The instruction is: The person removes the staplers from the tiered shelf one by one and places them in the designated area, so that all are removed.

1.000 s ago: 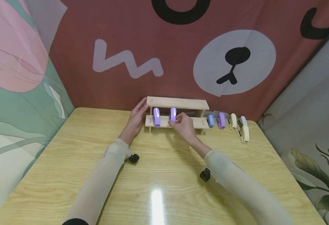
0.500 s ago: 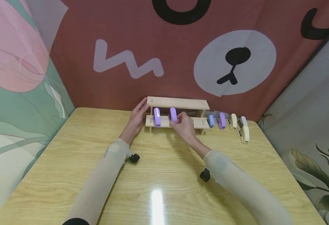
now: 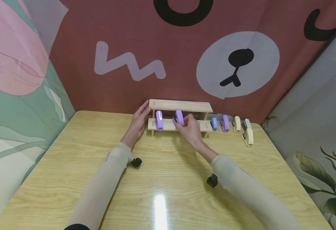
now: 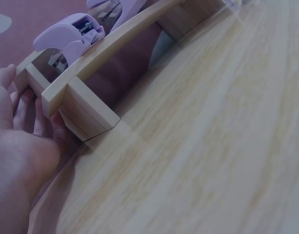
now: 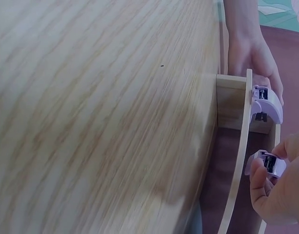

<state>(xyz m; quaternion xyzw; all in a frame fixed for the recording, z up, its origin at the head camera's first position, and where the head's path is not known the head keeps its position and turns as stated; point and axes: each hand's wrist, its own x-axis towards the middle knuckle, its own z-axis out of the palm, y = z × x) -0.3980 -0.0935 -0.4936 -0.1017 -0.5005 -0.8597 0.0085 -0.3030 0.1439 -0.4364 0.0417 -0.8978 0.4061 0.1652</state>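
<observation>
A two-tier wooden rack [image 3: 180,105] stands at the back of the table. My left hand [image 3: 138,123] is at its left end, fingers extended against the side, as the left wrist view also shows. My right hand [image 3: 191,131] pinches a purple mini stapler [image 3: 179,117] between thumb and fingers, over the middle of the lower tier. This stapler leans a little, its top toward the left; whether its base touches the board I cannot tell. Another purple stapler [image 3: 159,120] stands upright on the lower tier's left part, its metal parts facing out in the right wrist view.
Right of the rack, several staplers stand on the table [image 3: 156,179]: a blue one [image 3: 214,124], a purple one [image 3: 225,123], a cream one [image 3: 237,124], a pale grey one [image 3: 247,123] and, nearer, another cream one [image 3: 249,137]. A printed cloth [image 3: 122,89] hangs directly behind.
The stapler in my right hand has tilted from nearly upright and shifted slightly right along the lower tier. My left hand and the other staplers keep their places.
</observation>
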